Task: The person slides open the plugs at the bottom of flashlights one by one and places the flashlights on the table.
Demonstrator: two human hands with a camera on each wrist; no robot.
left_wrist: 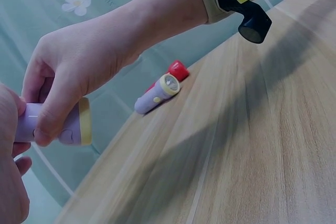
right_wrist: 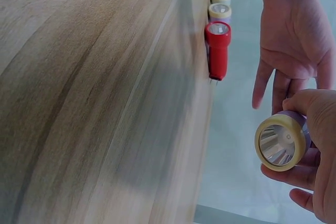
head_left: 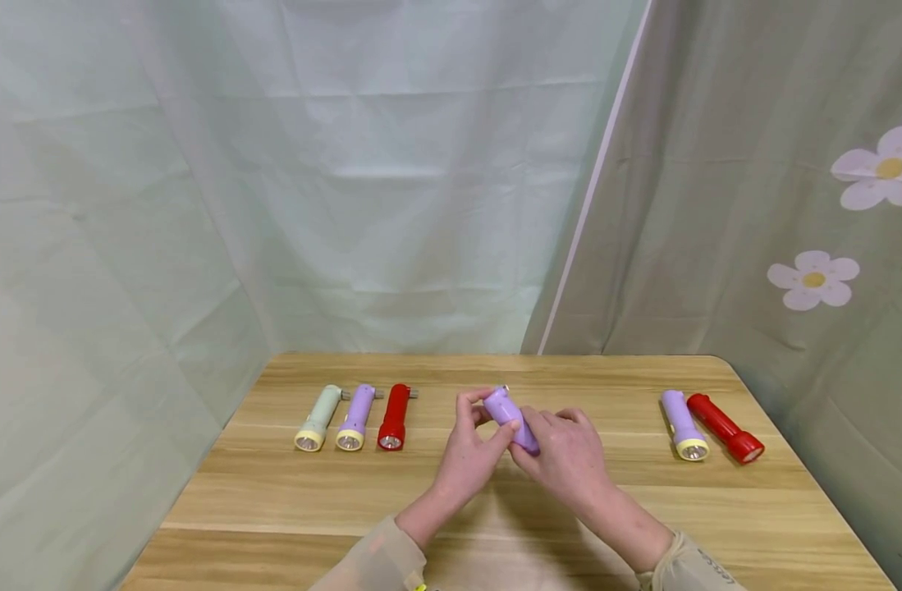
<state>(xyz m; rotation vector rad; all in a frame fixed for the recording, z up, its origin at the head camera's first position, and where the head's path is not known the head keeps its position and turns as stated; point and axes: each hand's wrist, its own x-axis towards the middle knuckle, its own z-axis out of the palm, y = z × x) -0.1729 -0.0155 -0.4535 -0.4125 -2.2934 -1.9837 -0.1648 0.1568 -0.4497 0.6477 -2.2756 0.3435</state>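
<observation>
A purple flashlight [head_left: 501, 406] is held up over the middle of the table, tilted, between both hands. My left hand [head_left: 467, 451] pinches its tail end, thumb on the near side and fingers at the far side. A small metal bit shows at that tail. My right hand [head_left: 569, 455] grips the head end. In the left wrist view, the right thumb presses along the flashlight's body [left_wrist: 71, 132] behind a pale yellow rim. The lens [right_wrist: 278, 141] faces the camera in the right wrist view.
At the left lie a pale green flashlight [head_left: 321, 414], a purple one [head_left: 358, 414] and a red one [head_left: 396, 410], each with metal prongs sticking out at the tail. Another purple flashlight [head_left: 682, 419] and red flashlight [head_left: 720, 424] lie at the right. Curtains [head_left: 421, 205] hang behind the wooden table [head_left: 288, 525].
</observation>
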